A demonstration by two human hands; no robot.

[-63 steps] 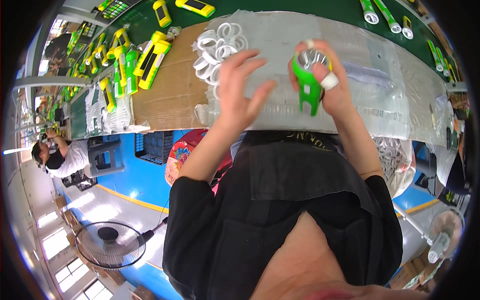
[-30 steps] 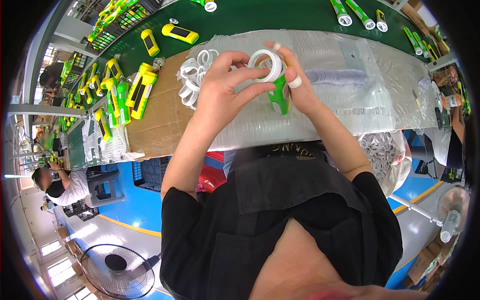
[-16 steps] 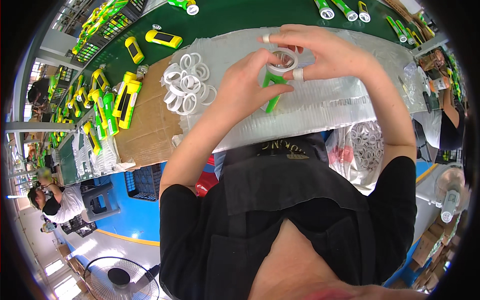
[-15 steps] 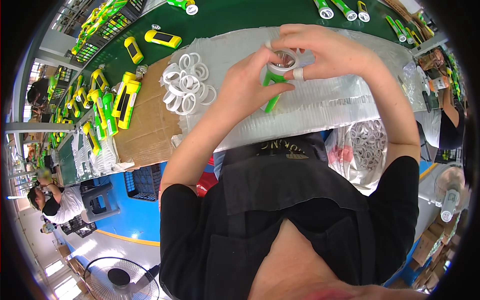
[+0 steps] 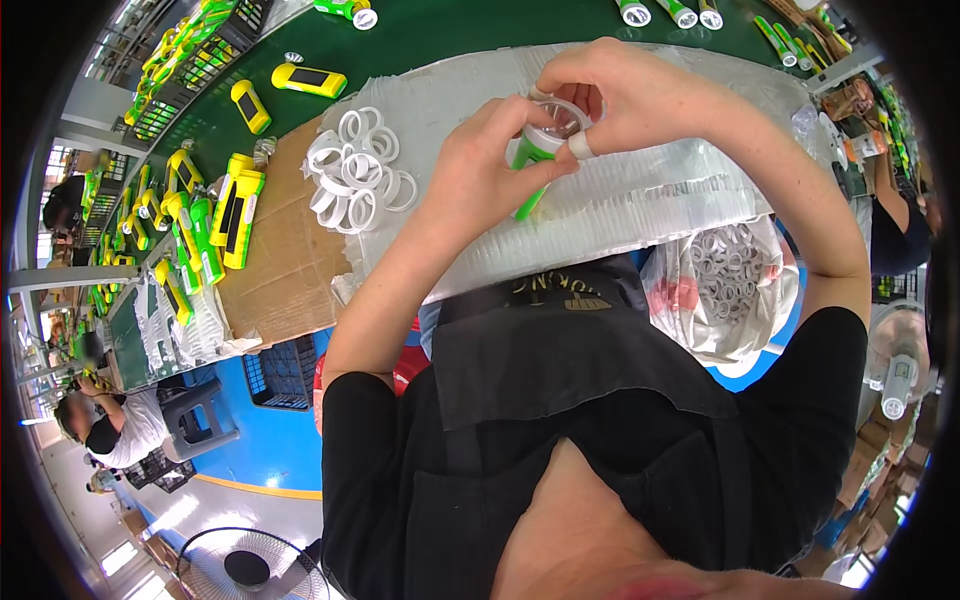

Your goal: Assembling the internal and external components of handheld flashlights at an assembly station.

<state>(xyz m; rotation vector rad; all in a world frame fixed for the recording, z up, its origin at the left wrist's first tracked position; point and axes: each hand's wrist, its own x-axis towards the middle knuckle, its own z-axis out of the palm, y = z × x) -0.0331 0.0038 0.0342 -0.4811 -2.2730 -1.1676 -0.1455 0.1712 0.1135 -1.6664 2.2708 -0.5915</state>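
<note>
Over the plastic-covered cardboard (image 5: 450,100), a green flashlight (image 5: 537,150) with a wide white-rimmed, clear head tilts up toward me. My left hand (image 5: 487,160) is closed round its near left side, thumb against the green body. On the far right side, the fingers of my right hand (image 5: 635,100) curl round the rim of the head; some of them wear pale finger wraps. The fingers hide part of the rim and body. Left of my left hand lies a loose pile of white rings (image 5: 358,170).
Yellow-green flashlights (image 5: 237,212) lie at the left, others (image 5: 672,14) along the far green table (image 5: 430,30). A white bag of rings (image 5: 722,285) hangs below the table's near edge. A black crate (image 5: 281,372) stands on the blue floor, near a fan (image 5: 246,570). Co-workers sit at both sides.
My view has shifted a little, so the table things sit slightly further left. Both hands stay on the flashlight head, and the right fingers have curled closer round its rim.
</note>
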